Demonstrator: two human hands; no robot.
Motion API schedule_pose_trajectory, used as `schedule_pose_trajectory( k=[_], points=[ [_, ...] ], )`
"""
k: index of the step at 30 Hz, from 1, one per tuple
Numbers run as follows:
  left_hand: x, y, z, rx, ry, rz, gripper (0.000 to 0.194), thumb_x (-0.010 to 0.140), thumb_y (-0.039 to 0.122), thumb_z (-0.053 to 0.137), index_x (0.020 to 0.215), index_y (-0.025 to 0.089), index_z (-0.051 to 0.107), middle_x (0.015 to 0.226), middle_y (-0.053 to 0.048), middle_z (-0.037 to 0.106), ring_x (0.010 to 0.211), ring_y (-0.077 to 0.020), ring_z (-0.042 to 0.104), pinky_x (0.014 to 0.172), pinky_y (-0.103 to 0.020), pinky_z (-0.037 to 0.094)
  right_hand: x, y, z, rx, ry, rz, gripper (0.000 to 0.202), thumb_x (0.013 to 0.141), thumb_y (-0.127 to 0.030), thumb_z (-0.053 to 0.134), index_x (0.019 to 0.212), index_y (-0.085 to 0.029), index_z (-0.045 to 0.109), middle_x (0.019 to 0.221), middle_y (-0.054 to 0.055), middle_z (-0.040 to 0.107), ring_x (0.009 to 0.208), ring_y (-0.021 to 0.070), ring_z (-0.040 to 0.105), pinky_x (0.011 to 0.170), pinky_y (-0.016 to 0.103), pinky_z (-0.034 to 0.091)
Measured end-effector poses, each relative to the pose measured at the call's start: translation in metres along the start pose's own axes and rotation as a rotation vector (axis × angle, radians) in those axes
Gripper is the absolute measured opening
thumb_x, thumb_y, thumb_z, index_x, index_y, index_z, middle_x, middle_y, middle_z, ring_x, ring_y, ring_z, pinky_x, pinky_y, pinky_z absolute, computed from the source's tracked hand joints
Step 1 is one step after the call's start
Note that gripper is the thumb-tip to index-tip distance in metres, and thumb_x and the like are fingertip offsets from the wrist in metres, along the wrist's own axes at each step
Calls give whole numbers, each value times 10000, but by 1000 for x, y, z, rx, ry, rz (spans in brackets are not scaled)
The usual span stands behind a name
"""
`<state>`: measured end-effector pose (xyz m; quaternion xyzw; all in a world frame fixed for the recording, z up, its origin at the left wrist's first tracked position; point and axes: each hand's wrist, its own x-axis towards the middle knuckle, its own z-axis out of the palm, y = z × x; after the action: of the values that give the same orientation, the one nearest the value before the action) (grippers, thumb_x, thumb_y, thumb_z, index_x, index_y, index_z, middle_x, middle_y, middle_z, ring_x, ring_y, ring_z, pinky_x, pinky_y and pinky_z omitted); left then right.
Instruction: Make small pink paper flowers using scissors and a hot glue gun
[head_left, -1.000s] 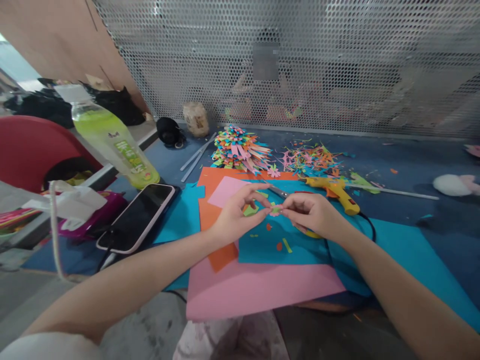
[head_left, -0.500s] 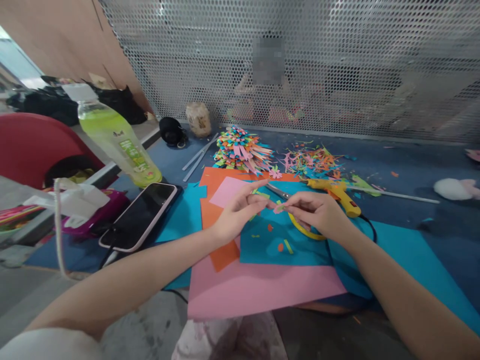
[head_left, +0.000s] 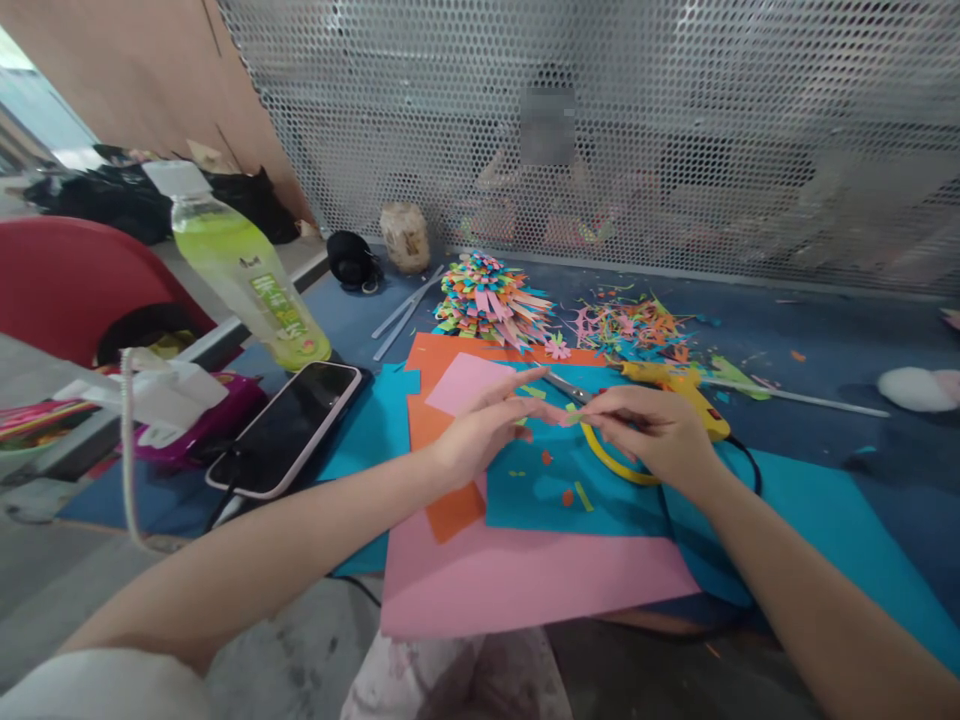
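Note:
Above the blue sheet (head_left: pixel 540 500), my two hands meet at a small pink and green paper piece (head_left: pixel 571 414). My right hand (head_left: pixel 652 425) pinches it between thumb and fingertips. At its other side, my left hand (head_left: pixel 487 420) holds the piece's edge with thumb and a finger, while the index finger stretches out above. Scissors (head_left: pixel 566 386) with a yellow handle (head_left: pixel 604 460) lie beneath my right hand. Loose snips, among them a green strip (head_left: pixel 583 496), rest on the blue sheet. Just beyond stands a multicoloured fringed paper cone (head_left: pixel 487 300), a pink paper flower (head_left: pixel 557 347) beside it.
A yellow glue gun (head_left: pixel 686 395) lies right of the scissors, near a heap of paper shreds (head_left: pixel 630 325). Leftward are a phone (head_left: pixel 289 430) and a green drink bottle (head_left: pixel 247 270). Pink (head_left: pixel 525 590) and orange paper (head_left: pixel 450 510) overlap. A perforated metal panel (head_left: pixel 675 130) rises behind.
The whole view has shifted slightly to the right. My left fingers have straightened a little at the paper piece, and my right hand still pinches it.

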<state>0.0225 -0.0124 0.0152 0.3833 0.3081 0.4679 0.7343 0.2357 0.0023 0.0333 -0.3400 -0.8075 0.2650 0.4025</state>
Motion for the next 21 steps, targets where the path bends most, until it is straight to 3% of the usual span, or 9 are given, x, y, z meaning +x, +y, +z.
schedule_pose_trajectory(
  k=[7, 14, 18, 21],
  points=[
    [1, -1, -1, -85, 13, -130, 589, 833, 252, 728, 1384, 110, 579, 790, -72, 769, 812, -190, 706, 649, -258, 441, 0, 5, -1, -64, 55, -239, 163, 880, -133, 667, 844, -258, 765, 779, 14, 791, 692, 158, 733, 627, 252, 580],
    [0, 2, 2, -121, 68, -162, 526, 839, 189, 732, 1344, 129, 602, 814, -67, 765, 803, -174, 707, 655, -258, 462, -1, 10, -2, -77, 62, -355, 185, 909, -136, 649, 904, -271, 774, 829, 2, 805, 734, 155, 750, 672, 262, 607],
    [0, 4, 2, -201, 56, -79, 590, 715, 158, 842, 1266, 132, 629, 755, -14, 722, 748, -132, 684, 634, -225, 476, -1, 8, -2, -95, 35, -309, 175, 936, -214, 631, 883, -291, 779, 804, 3, 794, 723, 166, 736, 671, 284, 592],
    [-1, 7, 1, -275, 17, 16, 636, 643, 152, 887, 1232, 146, 647, 698, 22, 676, 754, -123, 689, 657, -210, 508, -1, 9, -1, -152, 4, -113, 164, 923, -310, 650, 819, -273, 770, 750, 21, 764, 654, 170, 683, 625, 303, 543]
  ],
)
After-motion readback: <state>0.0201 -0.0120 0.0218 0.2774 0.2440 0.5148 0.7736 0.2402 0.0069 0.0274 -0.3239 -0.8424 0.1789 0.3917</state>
